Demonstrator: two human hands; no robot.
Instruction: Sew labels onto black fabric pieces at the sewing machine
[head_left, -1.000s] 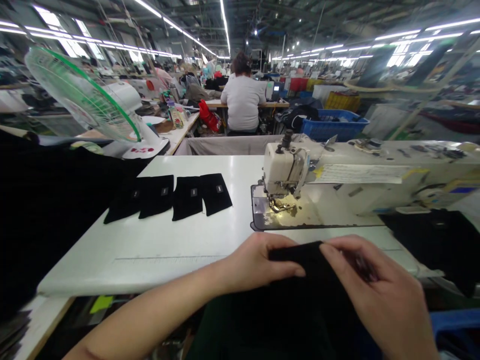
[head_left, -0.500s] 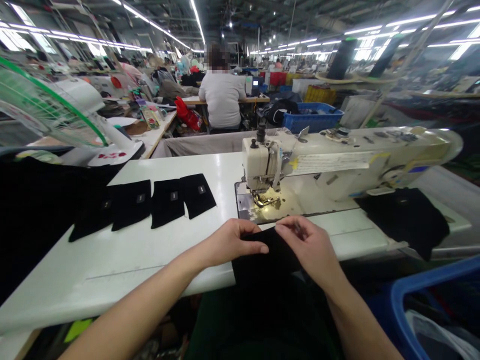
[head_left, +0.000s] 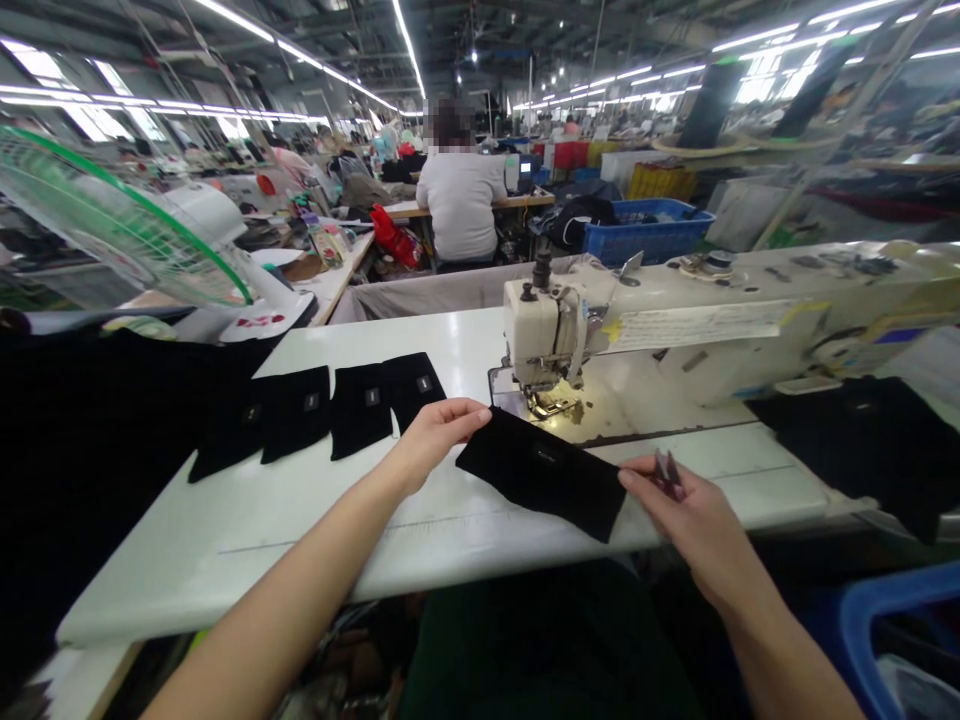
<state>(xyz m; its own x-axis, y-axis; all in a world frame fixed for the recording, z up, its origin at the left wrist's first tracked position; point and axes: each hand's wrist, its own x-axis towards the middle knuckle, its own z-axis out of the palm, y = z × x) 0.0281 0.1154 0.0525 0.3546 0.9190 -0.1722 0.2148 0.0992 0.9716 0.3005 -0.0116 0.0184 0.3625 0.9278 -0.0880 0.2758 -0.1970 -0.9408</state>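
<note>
A black fabric piece [head_left: 536,470] with a small dark label is stretched between my two hands, just in front of the sewing machine [head_left: 547,335]. My left hand [head_left: 442,430] pinches its upper left corner. At the right end, my right hand [head_left: 679,500] grips the edge between thumb and fingers. A small pair of thread snips [head_left: 667,472] is also tucked in the right hand, its blades pointing up. The presser foot [head_left: 553,405] stands beyond the cloth, lit by the machine lamp. Several labelled black pieces [head_left: 360,410] lie in an overlapping row on the table to the left.
Dark cloth [head_left: 97,430] is heaped at the left of the white table [head_left: 300,565]. More black fabric [head_left: 862,440] lies at the right end. A blue bin [head_left: 862,620] stands low at right. Behind are a fan [head_left: 127,220], a blue basket [head_left: 645,235] and a seated person [head_left: 459,205].
The hands have moved apart, and the fabric piece has come up from the lap edge, now spread flat with its label showing. The camera view has shifted slightly left.
</note>
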